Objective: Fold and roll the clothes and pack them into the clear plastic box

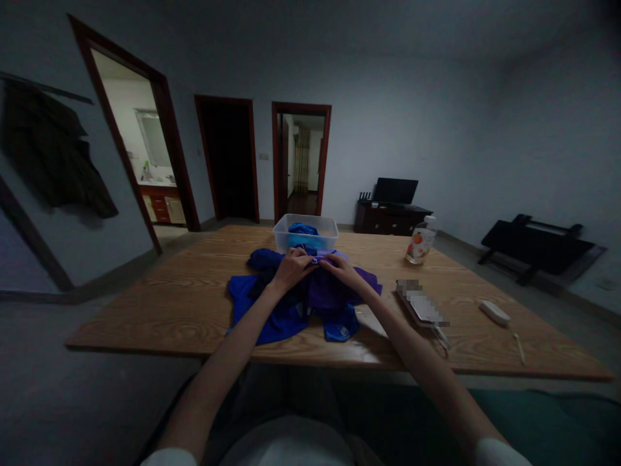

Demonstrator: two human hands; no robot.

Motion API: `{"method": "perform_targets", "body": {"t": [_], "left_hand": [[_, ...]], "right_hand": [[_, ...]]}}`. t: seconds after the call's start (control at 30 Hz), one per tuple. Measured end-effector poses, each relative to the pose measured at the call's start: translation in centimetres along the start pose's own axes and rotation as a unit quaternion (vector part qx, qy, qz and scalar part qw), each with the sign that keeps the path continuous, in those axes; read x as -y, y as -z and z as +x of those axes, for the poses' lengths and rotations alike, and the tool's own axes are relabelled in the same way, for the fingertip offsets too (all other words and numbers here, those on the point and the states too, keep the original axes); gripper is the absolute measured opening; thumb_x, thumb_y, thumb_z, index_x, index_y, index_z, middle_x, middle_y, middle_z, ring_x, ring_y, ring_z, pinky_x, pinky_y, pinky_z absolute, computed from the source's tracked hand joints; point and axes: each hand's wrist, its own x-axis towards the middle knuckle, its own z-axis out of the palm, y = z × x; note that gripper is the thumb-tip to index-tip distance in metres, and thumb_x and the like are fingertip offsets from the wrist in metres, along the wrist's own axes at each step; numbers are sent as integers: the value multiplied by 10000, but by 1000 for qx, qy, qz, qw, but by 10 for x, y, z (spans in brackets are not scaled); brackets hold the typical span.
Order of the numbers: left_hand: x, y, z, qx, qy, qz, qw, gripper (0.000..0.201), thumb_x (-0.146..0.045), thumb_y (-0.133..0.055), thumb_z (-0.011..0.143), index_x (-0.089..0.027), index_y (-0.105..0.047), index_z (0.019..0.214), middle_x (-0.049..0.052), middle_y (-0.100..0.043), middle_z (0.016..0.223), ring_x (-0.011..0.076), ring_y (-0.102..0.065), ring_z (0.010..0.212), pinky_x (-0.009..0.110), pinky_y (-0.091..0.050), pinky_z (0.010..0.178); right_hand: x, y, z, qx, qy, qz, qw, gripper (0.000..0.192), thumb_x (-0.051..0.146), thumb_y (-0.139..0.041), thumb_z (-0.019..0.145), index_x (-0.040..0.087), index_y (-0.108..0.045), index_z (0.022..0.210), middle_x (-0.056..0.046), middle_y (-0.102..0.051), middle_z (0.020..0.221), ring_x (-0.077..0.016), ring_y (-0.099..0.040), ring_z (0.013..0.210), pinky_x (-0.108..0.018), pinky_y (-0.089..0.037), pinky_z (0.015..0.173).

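A heap of blue and purple cloth (295, 304) lies on the wooden table (169, 304) in front of me. My left hand (292, 267) and my right hand (339, 267) meet at the far top of the heap, both pinching the edge of a purple piece of cloth (326, 291). Just behind my hands stands a clear plastic tub (305, 233) with a blue cloth (303, 229) inside it.
A clear bottle with an orange label (421, 241) stands at the right back of the table. Nearer lie a flat blurred object (421, 304), a small white case (494, 312) and a thin stick (519, 347). Doorways and a dark cabinet line the far wall.
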Motion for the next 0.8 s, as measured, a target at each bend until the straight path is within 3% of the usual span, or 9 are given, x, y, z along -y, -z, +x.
{"method": "perform_targets", "body": {"t": [0.17,0.4,0.57,0.8], "left_hand": [[-3,-5,1,16,46,-112,993,324,-478,-601,946,-192,-722,1039,82,-725,976,229,-647,993,380,-465,994],[-5,-1,2,57,156,-326,931,417,-543,-647,888,-175,-721,1069,69,-739,1067,225,-687,990,298,-503,893],[-2,-1,5,98,179,-389,898,553,-643,-532,914,-140,-732,1026,61,-734,1011,210,-660,939,282,-491,860],[8,-5,6,149,193,-415,877,682,-730,-487,888,-115,-726,1063,58,-724,1003,200,-631,901,285,-487,846]], "right_hand": [[3,2,-1,-29,24,-4,999,388,532,-615,937,195,-707,1104,-59,-702,1073,-233,-634,997,-341,-501,923],[6,0,-2,-49,48,-11,998,377,509,-609,952,207,-675,1169,-70,-692,1150,-246,-630,1082,-377,-483,995],[7,-2,-4,-51,60,-11,997,367,489,-607,961,213,-662,1197,-75,-683,1179,-238,-627,1112,-382,-479,1019],[12,-6,-5,-59,82,-24,995,319,442,-612,966,219,-644,1192,-66,-689,1153,-237,-645,1068,-374,-497,976]]}}
